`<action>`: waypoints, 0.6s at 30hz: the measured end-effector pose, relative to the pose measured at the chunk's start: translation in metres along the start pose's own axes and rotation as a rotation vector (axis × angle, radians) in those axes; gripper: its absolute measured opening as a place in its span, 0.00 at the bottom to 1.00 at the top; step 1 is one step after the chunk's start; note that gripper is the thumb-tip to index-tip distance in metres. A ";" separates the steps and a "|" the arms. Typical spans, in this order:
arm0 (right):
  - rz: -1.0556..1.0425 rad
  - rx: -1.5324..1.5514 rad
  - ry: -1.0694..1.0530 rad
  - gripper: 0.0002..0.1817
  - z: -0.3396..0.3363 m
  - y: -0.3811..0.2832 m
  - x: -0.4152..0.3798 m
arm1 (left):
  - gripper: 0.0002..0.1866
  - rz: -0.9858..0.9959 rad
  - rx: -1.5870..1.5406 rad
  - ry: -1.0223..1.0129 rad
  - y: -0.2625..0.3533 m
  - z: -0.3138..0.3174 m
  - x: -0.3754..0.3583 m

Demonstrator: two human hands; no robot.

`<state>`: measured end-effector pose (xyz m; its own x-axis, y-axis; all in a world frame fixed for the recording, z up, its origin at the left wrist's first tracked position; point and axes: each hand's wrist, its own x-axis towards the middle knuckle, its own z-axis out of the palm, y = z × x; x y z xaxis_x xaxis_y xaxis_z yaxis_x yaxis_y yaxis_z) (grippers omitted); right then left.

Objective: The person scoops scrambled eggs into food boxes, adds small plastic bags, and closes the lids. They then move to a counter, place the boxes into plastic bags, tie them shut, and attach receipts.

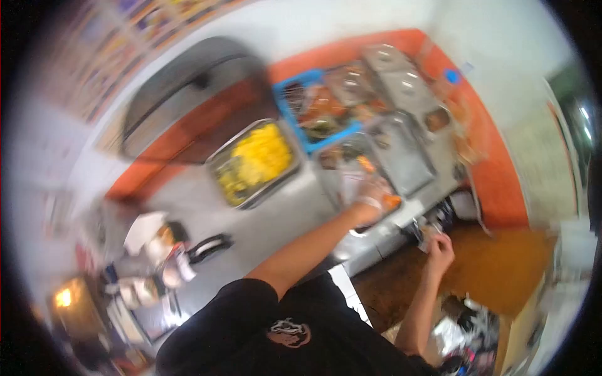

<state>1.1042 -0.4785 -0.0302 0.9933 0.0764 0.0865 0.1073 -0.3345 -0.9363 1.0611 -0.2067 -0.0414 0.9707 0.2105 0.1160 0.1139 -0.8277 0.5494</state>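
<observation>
My left hand [373, 197], seemingly in a clear plastic glove, reaches into a metal tray [326, 188] of food. Orange pieces [365, 164] and something white lie beside it; motion blur smears its fingers. Lower right, my right hand [441, 249] is held near the counter's edge, its fingers pinched together on a small pale thing too blurred to name. To the left of the food tray, a steel pan [252, 203] holds yellow chunks [262, 156].
A blue crate [285, 113] with food packs stands behind the trays. Another metal tray [411, 166] and lidded containers [401, 81] are at the right. A black-handled object [210, 247] and wrapped items [175, 269] lie on the steel counter [276, 225].
</observation>
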 end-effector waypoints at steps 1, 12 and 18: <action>-0.013 0.022 -0.021 0.02 0.007 -0.008 -0.005 | 0.12 -0.039 -0.143 0.098 -0.011 -0.008 -0.016; -0.018 0.337 -0.586 0.02 0.161 -0.125 -0.105 | 0.14 -0.752 -0.633 0.610 -0.088 -0.183 -0.414; -0.193 0.306 -0.849 0.03 0.225 -0.166 -0.182 | 0.22 -1.061 -0.465 1.179 -0.185 -0.231 -0.514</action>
<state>0.8961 -0.2260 0.0327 0.5822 0.8086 0.0848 0.1320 0.0089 -0.9912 0.4925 -0.0412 -0.0114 -0.2033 0.9781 -0.0435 0.2996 0.1044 0.9483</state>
